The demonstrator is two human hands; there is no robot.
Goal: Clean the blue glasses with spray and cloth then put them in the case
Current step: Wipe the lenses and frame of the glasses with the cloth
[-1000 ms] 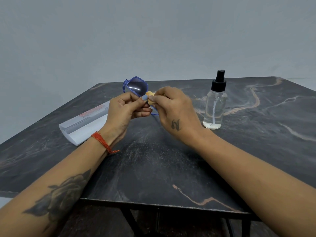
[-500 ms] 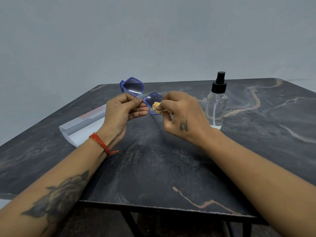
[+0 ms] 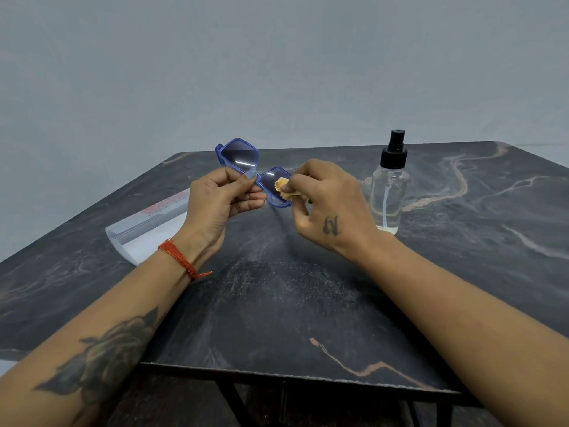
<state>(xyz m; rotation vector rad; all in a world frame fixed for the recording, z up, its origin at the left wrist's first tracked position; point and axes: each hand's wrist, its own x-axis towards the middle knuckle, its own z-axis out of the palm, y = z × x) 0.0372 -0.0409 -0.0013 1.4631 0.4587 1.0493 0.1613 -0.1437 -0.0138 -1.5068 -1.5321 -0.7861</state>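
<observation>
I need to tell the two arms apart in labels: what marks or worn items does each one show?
Left hand: red thread bracelet at the wrist, dark rose tattoo on the forearm, light blue nails. Right hand: small dark tattoo on its back. No sleeves visible.

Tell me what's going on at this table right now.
A person is cleaning blue glasses. The left hand holds them up by the middle of the frame, and the right hand pinches a small tan cloth against one lens. A spray bottle stands on the table to the right, and the white case lies to the left.

case (image 3: 144,229) left on table (image 3: 462,272), spray bottle (image 3: 388,192) right
</observation>
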